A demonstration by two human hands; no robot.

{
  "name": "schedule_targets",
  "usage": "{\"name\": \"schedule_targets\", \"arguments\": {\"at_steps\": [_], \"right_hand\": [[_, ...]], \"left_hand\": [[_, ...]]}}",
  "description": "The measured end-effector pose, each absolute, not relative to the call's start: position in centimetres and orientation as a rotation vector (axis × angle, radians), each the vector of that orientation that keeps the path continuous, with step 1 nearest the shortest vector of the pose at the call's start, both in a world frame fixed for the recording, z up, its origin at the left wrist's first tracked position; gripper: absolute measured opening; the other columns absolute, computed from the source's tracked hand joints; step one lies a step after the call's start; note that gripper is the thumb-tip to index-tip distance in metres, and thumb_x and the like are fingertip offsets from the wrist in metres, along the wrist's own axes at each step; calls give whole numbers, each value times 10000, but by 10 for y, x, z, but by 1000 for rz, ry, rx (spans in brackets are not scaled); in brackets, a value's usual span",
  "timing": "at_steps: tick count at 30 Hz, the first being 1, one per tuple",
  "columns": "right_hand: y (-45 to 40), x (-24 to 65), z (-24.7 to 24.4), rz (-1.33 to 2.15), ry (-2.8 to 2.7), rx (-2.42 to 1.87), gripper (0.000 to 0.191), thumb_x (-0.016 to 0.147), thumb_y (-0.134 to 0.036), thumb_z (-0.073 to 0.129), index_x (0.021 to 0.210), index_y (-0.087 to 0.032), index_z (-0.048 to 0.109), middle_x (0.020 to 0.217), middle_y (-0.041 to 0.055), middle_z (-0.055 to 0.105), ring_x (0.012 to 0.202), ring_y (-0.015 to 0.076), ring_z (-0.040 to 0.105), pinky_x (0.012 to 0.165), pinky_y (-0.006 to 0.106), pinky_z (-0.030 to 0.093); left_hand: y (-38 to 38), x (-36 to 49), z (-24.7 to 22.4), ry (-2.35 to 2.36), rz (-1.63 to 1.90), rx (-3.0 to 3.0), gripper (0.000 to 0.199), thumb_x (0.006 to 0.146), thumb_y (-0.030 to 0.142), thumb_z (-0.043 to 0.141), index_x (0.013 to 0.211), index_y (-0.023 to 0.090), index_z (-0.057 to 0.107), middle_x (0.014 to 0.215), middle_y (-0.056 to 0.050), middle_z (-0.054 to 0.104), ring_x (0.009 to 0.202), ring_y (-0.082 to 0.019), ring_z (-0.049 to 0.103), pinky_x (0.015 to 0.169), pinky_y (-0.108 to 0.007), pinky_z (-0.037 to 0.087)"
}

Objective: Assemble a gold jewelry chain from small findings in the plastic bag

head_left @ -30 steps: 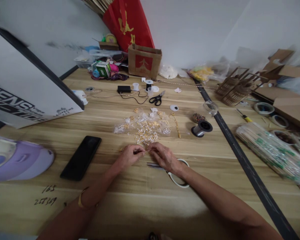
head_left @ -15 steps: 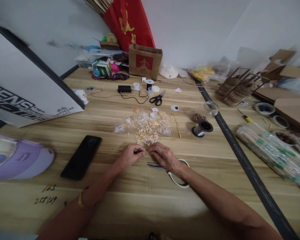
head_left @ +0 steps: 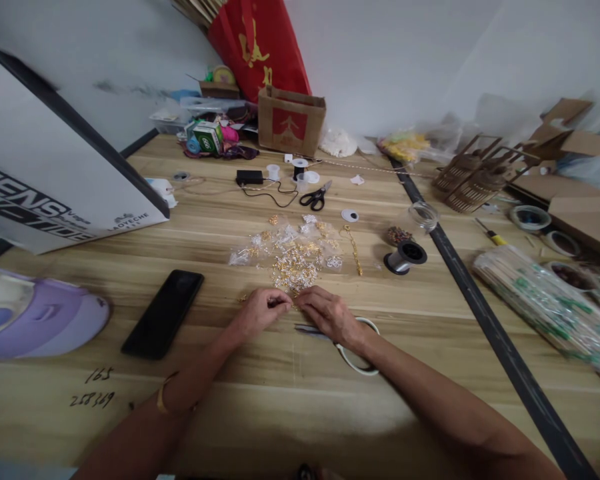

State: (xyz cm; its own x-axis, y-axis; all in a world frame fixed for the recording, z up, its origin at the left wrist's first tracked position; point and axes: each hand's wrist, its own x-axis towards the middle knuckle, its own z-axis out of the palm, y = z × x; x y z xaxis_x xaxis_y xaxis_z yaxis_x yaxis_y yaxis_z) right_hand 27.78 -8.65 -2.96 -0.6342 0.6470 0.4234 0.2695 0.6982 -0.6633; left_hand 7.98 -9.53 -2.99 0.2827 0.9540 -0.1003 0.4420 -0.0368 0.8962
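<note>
And here we are, both hands low over the wooden table (head_left: 260,413), fingertips almost meeting! Your left hand (head_left: 264,310) is narrow, thumb and forefinger pinched together; whether a tiny piece sits between them, I cannot tell. Your right hand (head_left: 330,315) comes in from the other side, fingers bunched and angled down, its thumb hidden, so its grip I cannot call either. There's a speck of gold right at the tips (too small to name, folks).

Just beyond your fingertips, there's the glittering pile of gold and silver pieces (head_left: 295,270), with small clear bags (head_left: 240,257) spreading behind it and to its sides. Past your right hand, a gold chain (head_left: 354,252) lies stretched out, and farther right stands the wire spool (head_left: 405,257).

Look under that right hand: the white-handled scissors (head_left: 353,365), blades poking out toward your left, handle loops beneath your wrist! Out to the left of your left hand, the black phone (head_left: 163,315) lies flat, with a purple visor (head_left: 65,320) farther out. Well beyond both hands, the black scissors (head_left: 316,198) rest beside a thin cable (head_left: 280,205).
</note>
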Motion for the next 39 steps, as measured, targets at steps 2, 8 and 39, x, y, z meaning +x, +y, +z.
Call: {"name": "schedule_targets", "arguments": {"at_steps": [2,8,39], "right_hand": [[-87,278,-30,737,-2246,-694,199,953,-212,396,996,-181,587,970,102,615,932,184,607,819,318,522],[-87,279,-31,733,-2277,-715,180,949,-190,402,971,-178,580,944,92,612,872,175,604,776,300,517],[-90,278,-31,456,-2370,-770,118,934,-227,432,903,-192,540,794,56,586,691,153,558,602,242,435]], "left_hand": [[-95,80,-31,1305,703,1631,170,742,238,575,741,109,686,670,-35,679,599,-130,583,559,-202,431],[-95,79,-31,1297,699,1641,177,745,240,567,744,106,682,658,-34,674,594,-131,577,554,-202,426],[-99,84,-27,1320,732,1678,149,744,193,557,746,124,689,718,-41,710,656,-145,608,613,-220,463]]}}
